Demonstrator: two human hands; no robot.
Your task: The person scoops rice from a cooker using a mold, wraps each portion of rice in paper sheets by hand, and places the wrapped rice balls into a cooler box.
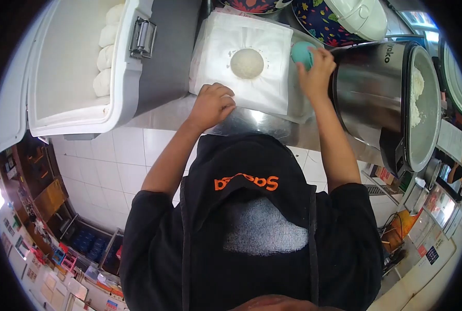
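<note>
My right hand [316, 72] is closed around a small teal bowl [302, 54], at the right edge of a stack of white wrapping paper [272, 93]. In the middle of the top sheet sits a round, flat-topped mound of white rice [247, 64], with a few loose grains about it. My left hand [214, 105] rests at the near left edge of the paper, its fingers loosely bent and the thumb apart from them. I see nothing held in it.
Right of the paper, a steel rice cooker [371, 88] lies tilted, white rice [417, 98] inside its mouth. On the left, a white cool box [122, 103] contains several white wrapped packets [102, 83]. A patterned dark-blue container [314, 20] stands behind. The metal counter [251, 120] ends close to my body.
</note>
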